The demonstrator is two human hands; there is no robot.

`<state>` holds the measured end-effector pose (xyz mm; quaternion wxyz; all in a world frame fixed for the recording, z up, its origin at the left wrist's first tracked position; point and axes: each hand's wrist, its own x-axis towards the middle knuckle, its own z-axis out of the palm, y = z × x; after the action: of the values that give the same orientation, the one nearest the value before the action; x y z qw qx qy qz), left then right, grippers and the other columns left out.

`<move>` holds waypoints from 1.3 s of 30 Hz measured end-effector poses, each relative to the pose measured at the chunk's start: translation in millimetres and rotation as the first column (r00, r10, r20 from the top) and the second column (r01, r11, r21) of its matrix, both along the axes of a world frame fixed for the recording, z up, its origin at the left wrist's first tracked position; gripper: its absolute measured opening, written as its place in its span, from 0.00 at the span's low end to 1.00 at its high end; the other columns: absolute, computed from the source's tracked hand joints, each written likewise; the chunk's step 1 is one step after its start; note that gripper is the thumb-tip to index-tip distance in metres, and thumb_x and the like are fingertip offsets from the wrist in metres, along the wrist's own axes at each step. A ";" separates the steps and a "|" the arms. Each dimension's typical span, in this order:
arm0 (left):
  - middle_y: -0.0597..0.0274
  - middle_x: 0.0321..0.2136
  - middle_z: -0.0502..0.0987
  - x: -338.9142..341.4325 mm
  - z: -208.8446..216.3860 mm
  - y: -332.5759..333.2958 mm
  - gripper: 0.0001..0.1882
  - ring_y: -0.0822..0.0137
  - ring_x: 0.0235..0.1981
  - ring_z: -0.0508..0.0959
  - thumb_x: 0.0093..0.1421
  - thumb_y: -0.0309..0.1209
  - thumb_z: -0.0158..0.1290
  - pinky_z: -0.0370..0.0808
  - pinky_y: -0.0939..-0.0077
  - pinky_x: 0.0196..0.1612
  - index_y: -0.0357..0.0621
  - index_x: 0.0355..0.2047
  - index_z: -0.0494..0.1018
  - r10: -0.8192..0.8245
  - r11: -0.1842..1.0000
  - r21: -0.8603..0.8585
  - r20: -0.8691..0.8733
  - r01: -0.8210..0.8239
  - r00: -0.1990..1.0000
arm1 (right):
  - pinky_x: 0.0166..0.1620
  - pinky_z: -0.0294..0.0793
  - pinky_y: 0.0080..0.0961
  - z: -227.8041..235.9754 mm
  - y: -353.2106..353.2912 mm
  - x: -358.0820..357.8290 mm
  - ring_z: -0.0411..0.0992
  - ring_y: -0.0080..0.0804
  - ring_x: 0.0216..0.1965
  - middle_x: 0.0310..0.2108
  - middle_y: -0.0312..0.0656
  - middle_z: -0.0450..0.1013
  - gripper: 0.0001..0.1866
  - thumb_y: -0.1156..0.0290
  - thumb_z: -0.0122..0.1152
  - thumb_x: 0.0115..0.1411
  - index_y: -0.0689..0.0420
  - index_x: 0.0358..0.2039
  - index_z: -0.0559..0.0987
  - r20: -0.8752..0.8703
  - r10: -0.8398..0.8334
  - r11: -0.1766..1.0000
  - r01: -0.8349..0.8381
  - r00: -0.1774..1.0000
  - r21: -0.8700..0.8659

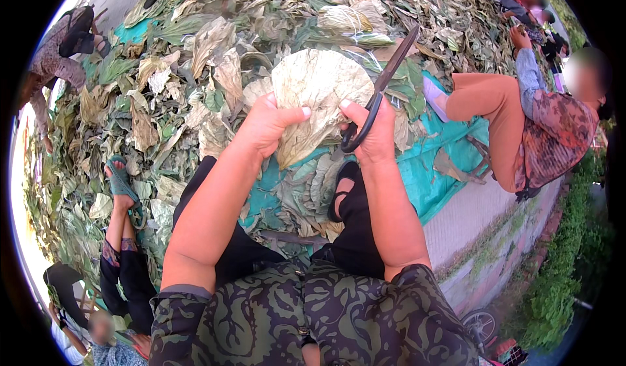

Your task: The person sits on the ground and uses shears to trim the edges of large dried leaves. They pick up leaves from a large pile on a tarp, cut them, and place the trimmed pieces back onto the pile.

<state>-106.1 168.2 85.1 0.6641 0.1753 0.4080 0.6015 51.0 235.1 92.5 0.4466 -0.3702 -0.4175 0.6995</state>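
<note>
A large, pale, dried leaf (317, 85), wide at the top and narrowing toward me, is stretched between my two hands. My left hand (266, 126) pinches its left edge, thumb on top. With the thumb of my right hand (377, 131) pressed on the leaf's right edge, the same hand also keeps a pair of dark scissors (393, 62). Their blades look closed and point up and away, and the black handle loops hang around the fingers. Some of the right fingers are hidden behind the leaf and handles. Several flattened leaves (306, 193) lie between my feet.
Dried brown and green leaves (147, 121) cover the ground ahead. A tied leaf bundle (349, 20) lies beyond my hands. Teal sheeting (424, 173) is at the right, beside a seated person (495, 115). Other people sit at the left and far right. Green plants (561, 248) border the pavement.
</note>
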 end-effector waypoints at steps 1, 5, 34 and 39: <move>0.56 0.39 0.74 -0.1 1.2 -0.2 0.24 0.64 0.39 0.75 0.44 0.18 0.56 0.72 0.69 0.44 0.36 0.44 0.66 0.005 1.000 -0.006 -0.004 -0.005 1.000 | 0.19 0.66 0.12 0.1 -0.1 -0.5 0.68 0.18 0.21 0.25 0.36 0.71 0.14 0.81 0.59 0.44 0.61 0.33 0.70 -0.003 -0.003 1.000 0.003 1.000 0.003; 0.56 0.40 0.74 -0.8 1.4 -0.6 0.24 0.64 0.40 0.75 0.44 0.18 0.56 0.72 0.69 0.44 0.36 0.45 0.66 0.000 1.000 0.008 0.012 0.000 1.000 | 0.20 0.67 0.12 3.5 -2.2 -2.5 0.68 0.18 0.21 0.25 0.36 0.71 0.14 0.80 0.59 0.44 0.61 0.34 0.70 0.036 -0.011 1.000 0.010 0.999 0.027; 0.55 0.40 0.73 -7.3 3.2 3.9 0.24 0.61 0.41 0.74 0.46 0.17 0.53 0.71 0.65 0.45 0.37 0.46 0.65 0.147 0.989 0.004 0.058 -0.147 0.987 | 0.22 0.71 0.16 -2.0 -11.4 -7.7 0.69 0.24 0.24 0.25 0.38 0.68 0.16 0.75 0.66 0.42 0.60 0.28 0.66 0.028 0.072 0.997 -0.073 0.997 0.014; 0.55 0.40 0.73 -5.1 1.8 2.6 0.25 0.62 0.40 0.74 0.44 0.16 0.55 0.71 0.65 0.45 0.37 0.45 0.65 0.105 0.994 -0.007 0.061 -0.105 0.993 | 0.19 0.68 0.15 -3.6 -12.7 -8.8 0.67 0.22 0.17 0.21 0.37 0.66 0.16 0.78 0.64 0.41 0.60 0.27 0.65 0.018 0.095 0.995 -0.095 0.995 -0.024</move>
<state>-111.2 170.8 86.8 0.6441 0.1337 0.3971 0.6400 42.2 222.4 88.9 0.4046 -0.3616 -0.4307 0.7211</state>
